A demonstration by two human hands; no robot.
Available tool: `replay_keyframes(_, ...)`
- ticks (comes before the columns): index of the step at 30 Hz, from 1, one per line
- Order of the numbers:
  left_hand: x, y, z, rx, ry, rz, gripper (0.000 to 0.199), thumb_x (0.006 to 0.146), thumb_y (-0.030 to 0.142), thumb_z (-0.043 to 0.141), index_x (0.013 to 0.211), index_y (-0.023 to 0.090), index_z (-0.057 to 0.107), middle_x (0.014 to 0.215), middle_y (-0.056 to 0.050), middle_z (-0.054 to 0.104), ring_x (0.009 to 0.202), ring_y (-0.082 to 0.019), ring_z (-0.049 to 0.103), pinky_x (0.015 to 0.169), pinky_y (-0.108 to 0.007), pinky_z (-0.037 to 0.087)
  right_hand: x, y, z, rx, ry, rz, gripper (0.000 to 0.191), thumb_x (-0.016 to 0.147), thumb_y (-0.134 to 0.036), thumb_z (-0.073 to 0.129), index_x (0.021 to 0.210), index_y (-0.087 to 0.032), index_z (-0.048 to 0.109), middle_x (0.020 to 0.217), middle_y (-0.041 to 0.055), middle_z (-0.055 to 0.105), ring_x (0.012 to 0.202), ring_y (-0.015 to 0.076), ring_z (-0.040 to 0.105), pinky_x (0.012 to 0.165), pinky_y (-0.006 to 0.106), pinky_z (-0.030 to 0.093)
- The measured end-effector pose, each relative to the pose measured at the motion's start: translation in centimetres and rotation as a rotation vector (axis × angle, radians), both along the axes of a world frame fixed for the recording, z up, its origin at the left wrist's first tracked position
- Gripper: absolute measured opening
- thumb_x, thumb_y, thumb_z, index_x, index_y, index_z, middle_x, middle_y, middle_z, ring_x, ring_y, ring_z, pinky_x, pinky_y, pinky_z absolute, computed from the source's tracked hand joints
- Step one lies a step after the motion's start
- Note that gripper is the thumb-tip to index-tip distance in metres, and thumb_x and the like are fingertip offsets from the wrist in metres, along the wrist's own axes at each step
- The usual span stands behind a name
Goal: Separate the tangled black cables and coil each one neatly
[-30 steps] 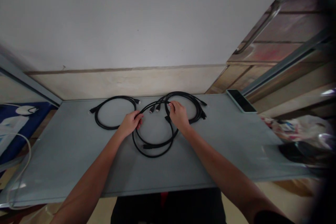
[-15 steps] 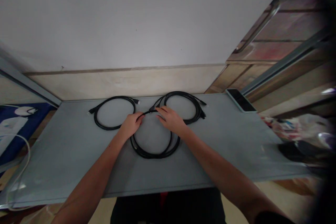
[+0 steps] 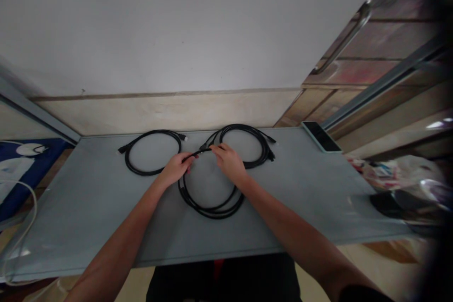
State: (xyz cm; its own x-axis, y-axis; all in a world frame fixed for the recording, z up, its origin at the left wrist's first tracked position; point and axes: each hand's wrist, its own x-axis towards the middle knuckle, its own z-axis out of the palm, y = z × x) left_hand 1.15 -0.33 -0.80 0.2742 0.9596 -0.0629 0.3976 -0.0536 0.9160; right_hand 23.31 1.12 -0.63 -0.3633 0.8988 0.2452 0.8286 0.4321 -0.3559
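Observation:
A coiled black cable (image 3: 213, 217) hangs in loops between my two hands, low over the grey table. My left hand (image 3: 178, 168) pinches its upper left side, and my right hand (image 3: 228, 159) grips the upper right side near a cable end. Between the fingers runs a short, nearly level stretch of cable. Left of the hands lies a second black cable (image 3: 138, 170) in a single ring, with plugs at both ends. Behind my right hand rests a thicker coil of black cable (image 3: 264, 151), partly hidden by it.
A phone (image 3: 322, 137) lies at the back right corner of the grey table (image 3: 88, 207). A white board (image 3: 184, 23) stands behind. To the left is a blue surface (image 3: 49, 160) with a white cord (image 3: 34, 207); plastic bags (image 3: 414, 170) sit off the right edge.
The right fingers have closed onto the cable's upper side. The lower loops have shifted slightly down and right and spread apart a little. The other two coils lie as before.

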Motion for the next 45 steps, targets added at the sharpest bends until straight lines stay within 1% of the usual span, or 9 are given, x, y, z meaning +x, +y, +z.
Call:
replay_keyframes(11, 0.8, -1.0, 1.1, -0.461, -0.692, 0.085, 0.037, 0.080, 0.042, 0.069, 0.107, 0.016, 0.062, 0.068, 0.005, 0.041, 0.054, -0.009, 0.048, 0.052, -0.029, 0.055, 1.5, 1.8, -0.5, 0.127, 0.467, -0.106, 0.032, 0.094, -0.021, 0.045, 0.113, -0.019, 0.072, 0.093, 0.0095, 0.067, 0.082, 0.0208, 0.063, 0.079, 0.033, 0.050)
replay_keyframes(15, 1.4, -1.2, 1.3, -0.453, -0.721, 0.126, 0.034, 0.083, 0.044, 0.066, 0.104, 0.017, 0.062, 0.069, 0.006, 0.038, 0.044, -0.003, 0.033, 0.034, -0.015, 0.036, 1.5, 2.0, -0.2, 0.128, 0.512, -0.155, 0.030, 0.093, -0.022, 0.047, 0.107, -0.017, 0.074, 0.090, 0.0098, 0.068, 0.076, 0.0197, 0.064, 0.075, 0.032, 0.051)
replay_keyframes(20, 0.4, -0.9, 1.1, -0.429, -0.699, 0.168, 0.029, 0.084, 0.044, 0.063, 0.096, 0.018, 0.060, 0.064, 0.007, 0.036, 0.038, -0.002, 0.023, 0.029, -0.013, 0.018, 1.4, 2.0, 0.0, 0.076, 0.485, -0.027, 0.029, 0.093, -0.028, 0.051, 0.107, -0.017, 0.073, 0.089, 0.0094, 0.072, 0.077, 0.0202, 0.065, 0.073, 0.032, 0.051)
replay_keyframes(26, -0.6, -0.7, 1.1, -0.436, -0.630, 0.149, 0.034, 0.085, 0.048, 0.060, 0.101, 0.017, 0.061, 0.064, 0.004, 0.043, 0.040, -0.004, 0.031, 0.030, -0.013, 0.019, 1.2, 1.7, 0.0, -0.082, 0.560, 0.100, 0.028, 0.091, -0.032, 0.054, 0.106, -0.018, 0.073, 0.103, 0.0089, 0.074, 0.092, 0.0217, 0.068, 0.081, 0.032, 0.052)
replay_keyframes(31, -0.7, -0.8, 0.9, -0.434, -0.514, 0.094, 0.042, 0.087, 0.054, 0.055, 0.105, 0.017, 0.062, 0.064, 0.003, 0.044, 0.039, -0.004, 0.032, 0.030, -0.013, 0.018, 1.2, 1.3, 0.5, -0.465, 0.592, 0.219, 0.031, 0.094, -0.037, 0.048, 0.100, -0.016, 0.069, 0.061, -0.0004, 0.062, 0.050, 0.0115, 0.054, 0.049, 0.022, 0.043)
replay_keyframes(34, -0.8, -1.0, 0.7, -0.477, -0.473, 0.043, 0.041, 0.086, 0.054, 0.056, 0.106, 0.019, 0.061, 0.067, 0.002, 0.049, 0.038, -0.004, 0.034, 0.029, -0.012, 0.017, 0.8, 0.6, 0.8, -0.734, 0.627, 0.309, 0.033, 0.094, -0.042, 0.048, 0.108, -0.016, 0.063, 0.058, -0.0049, 0.053, 0.041, 0.0072, 0.042, 0.039, 0.018, 0.034)
replay_keyframes(38, -0.4, -1.2, 0.8, -0.468, -0.509, 0.029, 0.048, 0.086, 0.055, 0.056, 0.123, 0.025, 0.053, 0.071, 0.001, 0.055, 0.038, -0.006, 0.041, 0.028, -0.011, 0.018, 0.0, -0.1, 0.5, -0.777, 0.650, 0.362, 0.036, 0.088, -0.043, 0.058, 0.112, -0.016, 0.060, 0.067, -0.0030, 0.055, 0.047, 0.0073, 0.047, 0.040, 0.018, 0.036)
replay_keyframes(42, 0.1, -0.9, 1.3, -0.378, -0.624, 0.118, 0.056, 0.086, 0.059, 0.053, 0.132, 0.030, 0.042, 0.089, -0.004, 0.064, 0.049, -0.011, 0.057, 0.028, -0.012, 0.022, -0.2, 0.5, -0.4, -0.770, 0.769, 0.258, 0.033, 0.092, -0.046, 0.049, 0.093, -0.016, 0.062, 0.059, -0.0044, 0.047, 0.043, 0.0070, 0.040, 0.038, 0.018, 0.031)
replay_keyframes(45, -0.1, -0.5, 1.6, -0.349, -0.754, 0.202, 0.050, 0.084, 0.053, 0.057, 0.125, 0.027, 0.045, 0.099, -0.006, 0.066, 0.065, -0.018, 0.067, 0.034, -0.018, 0.040, -0.1, 1.2, -1.1, -0.749, 0.859, 0.151, 0.032, 0.090, -0.047, 0.050, 0.087, -0.017, 0.061, 0.053, -0.0070, 0.037, 0.041, 0.0066, 0.032, 0.037, 0.018, 0.026)
